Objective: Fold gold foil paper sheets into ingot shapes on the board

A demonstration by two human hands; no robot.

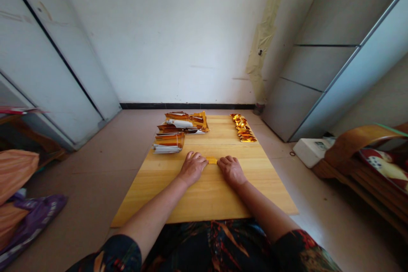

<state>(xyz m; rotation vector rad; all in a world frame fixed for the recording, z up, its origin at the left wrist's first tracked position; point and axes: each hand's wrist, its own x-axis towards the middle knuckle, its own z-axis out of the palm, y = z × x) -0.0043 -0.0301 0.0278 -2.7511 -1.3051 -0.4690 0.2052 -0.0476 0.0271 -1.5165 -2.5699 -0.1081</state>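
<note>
A narrow strip of folded gold paper (pixel 212 161) lies flat on the wooden table (pixel 204 195) between my hands. My left hand (pixel 193 167) has its fingers closed together on the strip's left end. On the right end, my right hand (pixel 232 171) presses with bent fingers, also closed. Both hands rest on the tabletop, and the ends of the strip are hidden under the fingertips. Beyond my left hand stand bundles of gold and white paper sheets (pixel 168 141). At the far right of the table runs a row of shiny folded gold foil pieces (pixel 245 131).
A white wall (pixel 178 42) with a dark baseboard is behind the table. Grey cabinets (pixel 321 51) stand at the right, near a white box (pixel 308 152) and a wooden seat (pixel 350 170). Orange and purple bags (pixel 35 221) lie on the left.
</note>
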